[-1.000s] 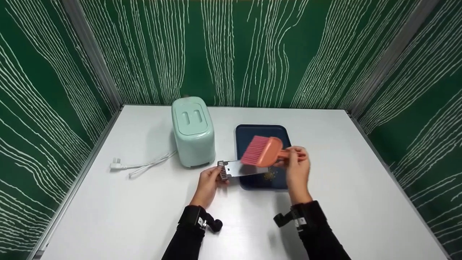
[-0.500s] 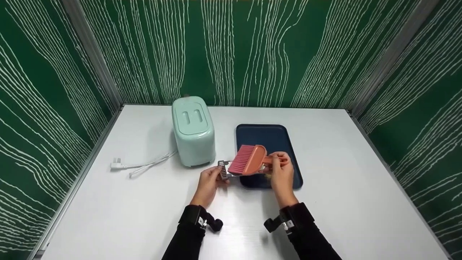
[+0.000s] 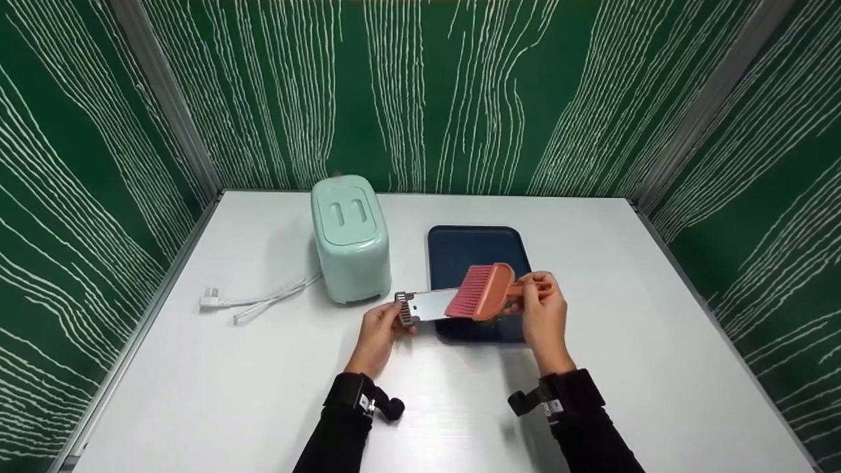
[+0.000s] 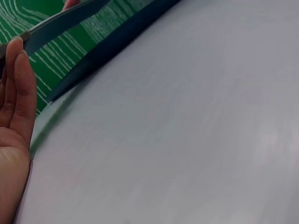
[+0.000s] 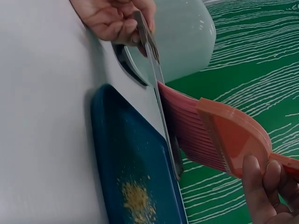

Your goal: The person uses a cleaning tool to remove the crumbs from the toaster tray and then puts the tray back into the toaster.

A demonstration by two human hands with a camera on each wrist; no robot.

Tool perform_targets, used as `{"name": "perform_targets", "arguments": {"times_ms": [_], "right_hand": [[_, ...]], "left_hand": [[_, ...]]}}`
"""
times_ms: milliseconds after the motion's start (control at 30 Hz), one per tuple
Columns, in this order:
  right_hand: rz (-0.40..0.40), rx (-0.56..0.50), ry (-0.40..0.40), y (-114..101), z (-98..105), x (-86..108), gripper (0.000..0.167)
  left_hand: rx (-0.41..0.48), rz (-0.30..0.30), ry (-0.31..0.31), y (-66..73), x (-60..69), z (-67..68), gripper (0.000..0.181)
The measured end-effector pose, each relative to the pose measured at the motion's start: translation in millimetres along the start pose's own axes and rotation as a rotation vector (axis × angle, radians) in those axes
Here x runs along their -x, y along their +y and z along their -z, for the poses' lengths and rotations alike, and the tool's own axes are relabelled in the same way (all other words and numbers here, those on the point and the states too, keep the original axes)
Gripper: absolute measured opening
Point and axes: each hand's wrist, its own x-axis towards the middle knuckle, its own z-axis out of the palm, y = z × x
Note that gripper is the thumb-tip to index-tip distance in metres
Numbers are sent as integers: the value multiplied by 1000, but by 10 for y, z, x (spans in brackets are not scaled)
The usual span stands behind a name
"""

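My left hand (image 3: 378,336) grips the grey slotted end of a flat metal crumb tray (image 3: 430,305), held above the near part of a dark blue tray (image 3: 468,244). By its handle, my right hand (image 3: 546,314) pinches an orange brush (image 3: 494,292) with pink bristles. In the right wrist view the bristles (image 5: 187,128) touch the metal surface, covering its far end from the head camera. A small heap of yellowish crumbs (image 5: 136,199) lies on the blue tray below. Only the fingers (image 4: 24,93) and palm of my left hand show in the left wrist view.
A mint green toaster (image 3: 353,243) stands left of the blue tray. Its white cord and plug (image 3: 210,299) lie farther left on the white table (image 3: 263,381). Green patterned walls (image 3: 407,98) enclose the table's back and sides.
The brush first moved left along the metal crumb tray towards my left hand, then back right, uncovering more of its surface. My left hand stays nearly still.
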Motion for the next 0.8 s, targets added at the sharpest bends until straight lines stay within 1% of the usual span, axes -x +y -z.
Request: {"name": "perform_targets", "arguments": {"times_ms": [200,333,467,633,800], "right_hand": [[28,27,14,4,129,-57,22],[55,75,20,2,220,-72,25],[63,124,3,-31,292,-67,25],[89,180,-15,-70,336,-63,26],[145,251,-17,-80,349,-65,25]], "left_hand": [[9,0,2,4,3,-5,30],[10,-2,-6,5,1,-8,30],[15,2,0,5,-1,-8,30],[11,-2,-3,-3,-6,3,30],[21,-12,-12,-11,-13,15,31]]}}
